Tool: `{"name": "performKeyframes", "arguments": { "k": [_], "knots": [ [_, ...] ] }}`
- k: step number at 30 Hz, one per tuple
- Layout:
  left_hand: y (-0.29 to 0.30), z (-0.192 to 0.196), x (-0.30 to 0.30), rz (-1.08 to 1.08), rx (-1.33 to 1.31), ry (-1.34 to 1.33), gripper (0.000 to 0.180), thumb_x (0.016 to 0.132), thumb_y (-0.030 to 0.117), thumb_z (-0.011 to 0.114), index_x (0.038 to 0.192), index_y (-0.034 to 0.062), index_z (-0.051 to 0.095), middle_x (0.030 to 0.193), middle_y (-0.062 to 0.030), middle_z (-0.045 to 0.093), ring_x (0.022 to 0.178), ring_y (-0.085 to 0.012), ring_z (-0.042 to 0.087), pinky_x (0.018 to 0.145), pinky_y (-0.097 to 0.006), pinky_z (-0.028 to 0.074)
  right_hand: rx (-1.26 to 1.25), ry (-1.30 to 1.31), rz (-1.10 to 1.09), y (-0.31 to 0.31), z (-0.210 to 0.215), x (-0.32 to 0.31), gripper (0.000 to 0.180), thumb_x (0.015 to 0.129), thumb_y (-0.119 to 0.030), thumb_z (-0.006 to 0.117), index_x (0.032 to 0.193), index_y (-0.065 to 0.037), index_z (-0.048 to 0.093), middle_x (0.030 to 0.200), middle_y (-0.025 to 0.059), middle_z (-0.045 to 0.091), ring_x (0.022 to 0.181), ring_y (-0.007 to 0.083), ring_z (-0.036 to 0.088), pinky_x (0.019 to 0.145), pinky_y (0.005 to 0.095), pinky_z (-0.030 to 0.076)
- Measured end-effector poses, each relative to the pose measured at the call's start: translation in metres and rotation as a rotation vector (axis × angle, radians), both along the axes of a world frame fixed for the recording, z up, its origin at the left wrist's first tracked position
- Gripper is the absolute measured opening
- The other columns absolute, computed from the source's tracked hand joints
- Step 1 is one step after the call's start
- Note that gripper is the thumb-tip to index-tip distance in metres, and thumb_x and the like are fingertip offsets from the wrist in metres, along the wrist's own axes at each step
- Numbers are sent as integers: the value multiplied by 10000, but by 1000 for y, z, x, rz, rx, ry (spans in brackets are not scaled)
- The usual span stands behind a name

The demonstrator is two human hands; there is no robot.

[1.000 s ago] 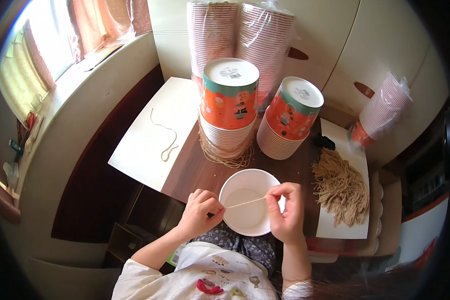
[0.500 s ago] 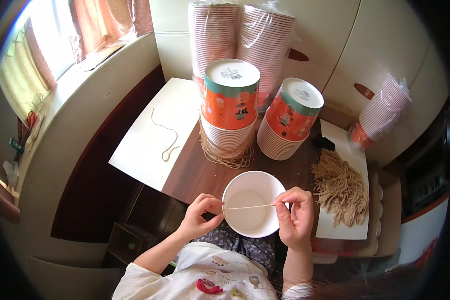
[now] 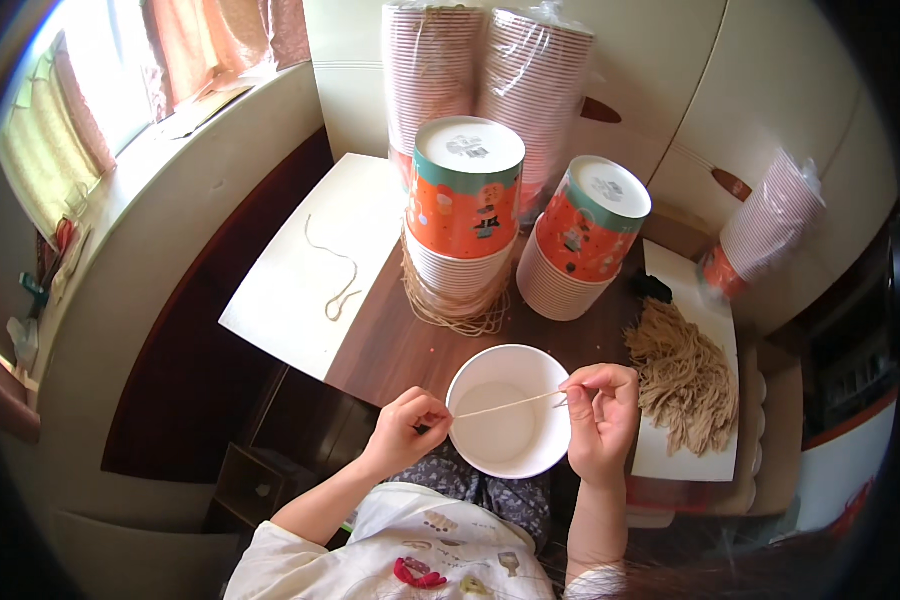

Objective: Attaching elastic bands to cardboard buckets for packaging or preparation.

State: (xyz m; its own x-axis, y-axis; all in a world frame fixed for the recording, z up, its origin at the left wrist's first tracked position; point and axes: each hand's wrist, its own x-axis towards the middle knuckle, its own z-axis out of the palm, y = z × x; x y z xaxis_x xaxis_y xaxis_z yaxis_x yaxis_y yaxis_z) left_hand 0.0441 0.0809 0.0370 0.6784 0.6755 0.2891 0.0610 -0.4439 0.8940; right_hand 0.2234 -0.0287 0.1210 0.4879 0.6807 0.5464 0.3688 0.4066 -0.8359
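**String held taut across white paper bowl**

String [image 3: 505, 405], a thin tan length, spans the open mouth of a white paper bowl [image 3: 510, 455] from rim to rim. The bowl sits at the near edge of a dark wooden table [image 3: 395, 345], directly in front of the person.

The left hand [image 3: 410, 430] is closed, with thumb and fingertips pinched on the left end of the string, just beside the bowl's left rim. The right hand [image 3: 600, 415] is curled shut in the same way, pinching the right end at the bowl's right rim.

Right of the bowl, a pile of tan strings [image 3: 685, 375] lies on a white sheet [image 3: 685, 465]. Behind the bowl stand two stacks of paper cups, one taller [image 3: 465, 215] and one shorter [image 3: 585, 240], each with orange printed walls at the top. A coil of cord [image 3: 455, 315] rings the base of the taller stack. A loose string [image 3: 335, 280] lies on a white board [image 3: 290, 300] at left. Wrapped cup stacks [image 3: 485, 70] stand at the back.
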Motion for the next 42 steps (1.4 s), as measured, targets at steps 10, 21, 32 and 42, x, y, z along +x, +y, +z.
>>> {"name": "performKeyframes", "arguments": {
  "k": [10,21,32,42],
  "knots": [
    [3,-23,10,-103,-652,-196,63,860,65,543,846,24,497,743,0,536,631,-38,485,538,-177,393,-155,0,110,-17,13,17,79,846,8,513,905,-11,464,821,83,527,680,110,513,635,221,435],
    [26,8,41,-225,-435,352,184,815,185,580,816,1,587,694,-30,571,653,-87,554,582,-245,482,-222,-296,110,-5,32,25,93,808,40,508,886,-11,511,763,53,528,647,88,495,588,211,412],
    [60,116,-16,-252,-186,106,70,860,67,552,815,33,510,584,19,502,496,-44,519,417,-212,422,-62,-597,344,-19,100,1,214,759,48,589,933,-53,518,818,95,577,663,195,586,564,276,473],
    [130,186,-15,414,715,-368,215,748,25,605,619,1,435,603,-62,470,471,-111,511,413,-245,398,104,-1061,121,45,87,1,262,681,25,638,902,-71,536,788,102,587,713,273,584,634,360,460]
  ]
}}
